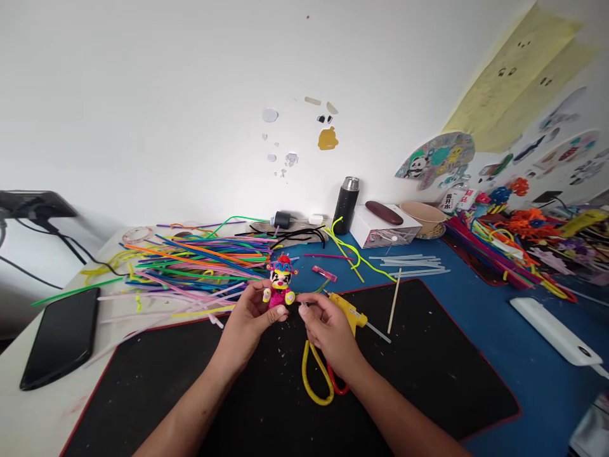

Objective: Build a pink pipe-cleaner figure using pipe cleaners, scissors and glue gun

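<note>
My left hand is closed around a small pipe-cleaner figure with a pink body, a white face and a red and blue hat, held upright above the black mat. My right hand sits just right of the figure, thumb and forefinger pinched on a tiny pale piece I cannot make out. A yellow hot glue gun lies on the mat right behind my right hand. A yellow and red loop of scissor handles shows below my right wrist.
A heap of coloured pipe cleaners covers the desk at the left. A black phone lies at far left. A wooden stick, glue sticks, a black flask, a white box and craft supplies stand behind and right.
</note>
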